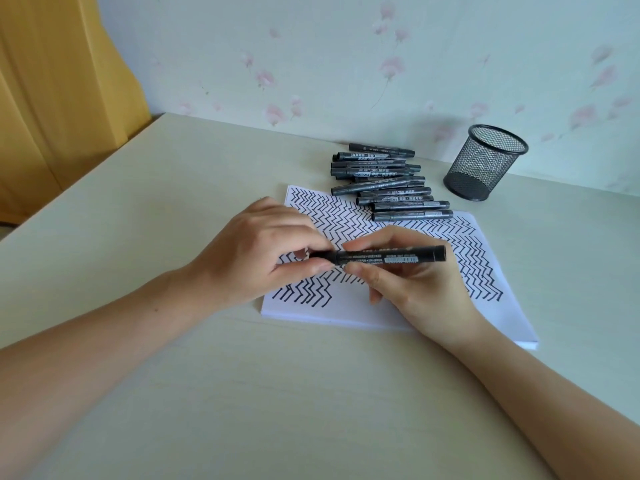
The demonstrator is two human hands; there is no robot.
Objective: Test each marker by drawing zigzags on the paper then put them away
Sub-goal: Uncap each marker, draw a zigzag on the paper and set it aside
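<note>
A black marker (391, 257) lies level above the paper (346, 311), held between both hands. My left hand (256, 251) pinches its cap end at the left. My right hand (412, 289) grips the barrel from below, thumb and fingers curled round it. The white paper is a stack covered with black zigzag rows. Several more black markers (384, 183) lie in a pile at the paper's far edge. A black mesh pen cup (485, 161) stands upright beyond them at the right; nothing shows inside it.
The pale table (242, 393) runs back to a floral wall (346, 64). A yellow curtain (52, 98) hangs at the far left, past the table's left edge.
</note>
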